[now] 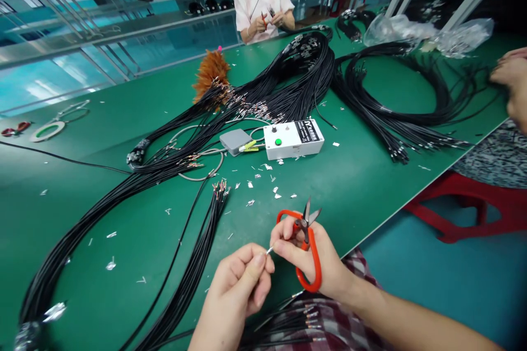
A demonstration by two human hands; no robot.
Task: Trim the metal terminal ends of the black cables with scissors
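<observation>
Near the table's front edge, my left hand (241,285) pinches a thin cable end (269,250) with a silvery tip between thumb and forefinger. My right hand (307,255) holds red-handled scissors (316,263), blades apart and pointing up, while its thumb and forefinger touch the same tip. Black cables (307,321) with stripped ends lie across the lap below my hands. To the left, a bundle of black cables (206,236) with coppery ends rests on the green table (349,186).
A white box (294,140) with a green button stands mid-table beside a grey block (235,141). Foil scraps lie around. Large black cable bundles (304,71) cover the back. A person (265,5) sits opposite; another person's hands (513,79) are at right, above a red stool (473,203).
</observation>
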